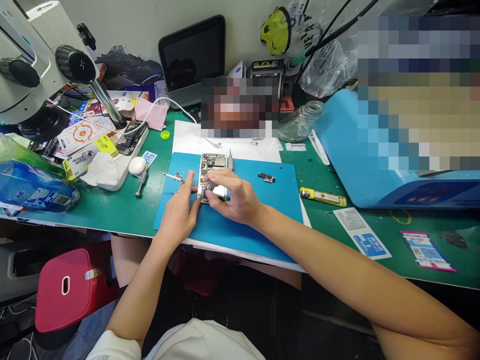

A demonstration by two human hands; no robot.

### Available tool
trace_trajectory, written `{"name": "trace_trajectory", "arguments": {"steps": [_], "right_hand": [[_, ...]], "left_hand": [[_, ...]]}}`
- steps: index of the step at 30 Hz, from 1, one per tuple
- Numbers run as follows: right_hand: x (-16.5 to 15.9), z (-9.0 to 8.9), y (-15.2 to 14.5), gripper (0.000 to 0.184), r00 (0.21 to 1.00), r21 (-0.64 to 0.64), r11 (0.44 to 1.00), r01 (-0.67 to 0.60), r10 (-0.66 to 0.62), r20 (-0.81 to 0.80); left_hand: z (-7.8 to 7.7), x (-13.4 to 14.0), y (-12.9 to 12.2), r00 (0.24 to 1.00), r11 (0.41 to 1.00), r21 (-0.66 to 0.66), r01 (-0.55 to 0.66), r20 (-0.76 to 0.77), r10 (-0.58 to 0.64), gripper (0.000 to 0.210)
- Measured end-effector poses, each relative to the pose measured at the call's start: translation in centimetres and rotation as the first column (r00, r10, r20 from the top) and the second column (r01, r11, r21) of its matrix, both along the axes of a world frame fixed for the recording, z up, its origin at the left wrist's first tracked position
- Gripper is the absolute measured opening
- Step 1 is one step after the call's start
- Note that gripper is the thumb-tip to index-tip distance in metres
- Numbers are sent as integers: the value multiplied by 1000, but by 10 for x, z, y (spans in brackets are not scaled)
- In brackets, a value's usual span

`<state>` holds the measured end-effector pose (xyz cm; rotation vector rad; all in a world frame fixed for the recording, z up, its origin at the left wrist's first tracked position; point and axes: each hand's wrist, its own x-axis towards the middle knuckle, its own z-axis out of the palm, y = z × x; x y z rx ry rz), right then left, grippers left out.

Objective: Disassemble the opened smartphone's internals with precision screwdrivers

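An opened smartphone, its inner boards and metal parts showing, lies on a blue mat. My left hand holds it by the left side, thumb near the lower corner and index finger stretched along the edge. Over the phone's middle, my right hand pinches a small screwdriver with a grey round top; its tip is hidden. A thin metal strip-like part lies by my left fingers. Beyond the phone's upper right corner is a grey pointed tool. A small dark phone part lies farther right.
A microscope overhangs the left side. Another screwdriver lies left of the mat. To the right are a yellow utility knife, a glass jar and a large blue machine. A dark-screened device stands behind.
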<state>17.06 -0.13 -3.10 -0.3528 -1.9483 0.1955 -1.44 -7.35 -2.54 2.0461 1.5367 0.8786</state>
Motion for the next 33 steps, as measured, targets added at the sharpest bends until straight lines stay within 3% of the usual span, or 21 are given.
{"name": "trace_trajectory", "arguments": {"steps": [33], "right_hand": [[0, -3, 0, 62, 1000, -26, 1000, -5, 6, 8]], "left_hand": [[2, 1, -2, 1000, 1000, 0, 0, -18, 0, 72]]}}
